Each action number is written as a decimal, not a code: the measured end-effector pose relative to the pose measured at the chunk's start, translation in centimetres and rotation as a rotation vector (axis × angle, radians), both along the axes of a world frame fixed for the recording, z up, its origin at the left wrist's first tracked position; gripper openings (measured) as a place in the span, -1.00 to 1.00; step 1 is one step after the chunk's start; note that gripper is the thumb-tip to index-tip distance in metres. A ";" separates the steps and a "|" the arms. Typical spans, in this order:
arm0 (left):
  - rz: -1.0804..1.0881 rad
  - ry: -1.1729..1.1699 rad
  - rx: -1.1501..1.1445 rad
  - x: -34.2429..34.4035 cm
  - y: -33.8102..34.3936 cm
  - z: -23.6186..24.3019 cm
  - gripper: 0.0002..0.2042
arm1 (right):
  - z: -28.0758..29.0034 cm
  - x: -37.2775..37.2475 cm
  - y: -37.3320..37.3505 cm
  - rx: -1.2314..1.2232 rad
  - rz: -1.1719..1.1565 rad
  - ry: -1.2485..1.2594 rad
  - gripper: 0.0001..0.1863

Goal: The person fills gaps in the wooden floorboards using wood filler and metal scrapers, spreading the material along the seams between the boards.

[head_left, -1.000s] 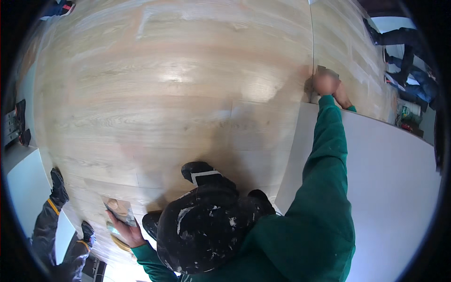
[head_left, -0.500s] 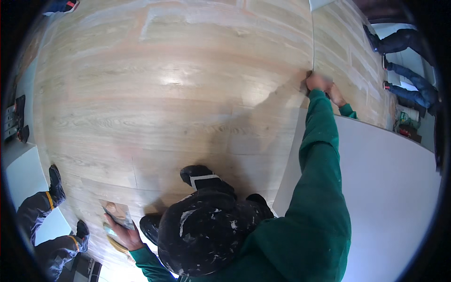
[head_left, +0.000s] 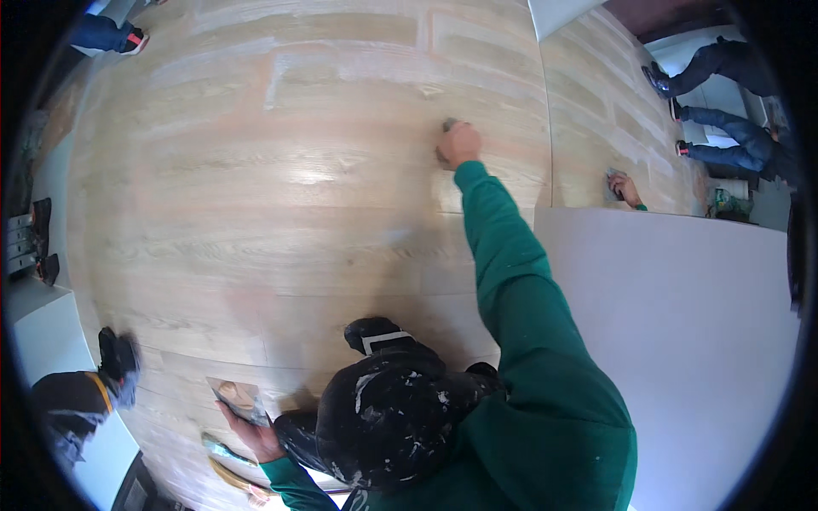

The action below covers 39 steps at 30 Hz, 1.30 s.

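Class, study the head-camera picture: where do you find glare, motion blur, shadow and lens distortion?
In the head view, glare brightens the wooden floor; a dark figure at lower left is motion-blurred; a soft shadow falls beneath the right hand and its green sleeve; plank seams curve toward the black fisheye rim.

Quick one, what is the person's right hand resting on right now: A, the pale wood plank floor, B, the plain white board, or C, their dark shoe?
A: the right hand, at the end of the green sleeve, presses a small object onto the wood floor, away from the white board.
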<state>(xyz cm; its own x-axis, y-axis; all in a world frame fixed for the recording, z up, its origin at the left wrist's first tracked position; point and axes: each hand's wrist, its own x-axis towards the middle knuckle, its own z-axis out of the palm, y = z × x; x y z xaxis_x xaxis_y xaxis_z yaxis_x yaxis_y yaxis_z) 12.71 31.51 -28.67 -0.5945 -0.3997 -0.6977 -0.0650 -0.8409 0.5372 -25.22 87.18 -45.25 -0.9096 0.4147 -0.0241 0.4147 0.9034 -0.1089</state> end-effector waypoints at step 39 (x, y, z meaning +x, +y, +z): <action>-0.279 0.525 -0.047 2.1 3.2 9.1 -0.51 | 6.2 20.2 5.4 -0.474 0.103 0.297 -0.43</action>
<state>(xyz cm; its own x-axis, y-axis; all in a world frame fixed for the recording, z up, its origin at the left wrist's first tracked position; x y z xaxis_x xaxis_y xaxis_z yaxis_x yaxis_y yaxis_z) 14.77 34.70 -19.54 -0.9423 -0.2018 -0.2672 0.0041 -0.8049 0.5934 -4.99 92.62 -39.06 -0.9408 0.3301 0.0774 0.2169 0.7614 -0.6110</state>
